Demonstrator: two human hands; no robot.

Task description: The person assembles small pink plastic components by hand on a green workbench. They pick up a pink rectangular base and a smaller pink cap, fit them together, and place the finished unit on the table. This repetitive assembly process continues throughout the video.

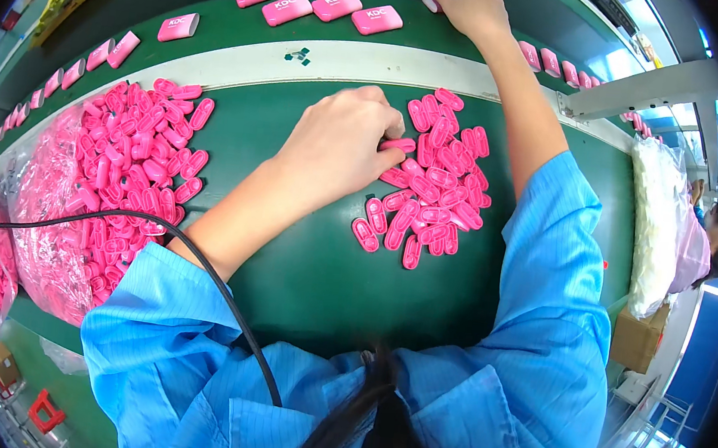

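My left hand (342, 132) is closed at the left side of a loose pile of pink oval plastic caps (441, 176). Its thumb and fingers pinch one pink oval cap (398, 145). Out over the far green strip, my right arm is stretched forward. The fingers of my right hand (473, 6) are bent around a small pink-and-white case (430, 4), mostly covered by the hand. Left of that hand, several pink-to-white cases (377, 20) lie spaced along the strip.
A bigger heap of pink caps (137, 146) spills from a clear plastic bag (45, 211) on the left. A black cable (223, 284) crosses my left forearm. A pale rail (357, 61) divides the green table from the strip. At right are a metal bracket (648, 89) and a white bag (654, 226).
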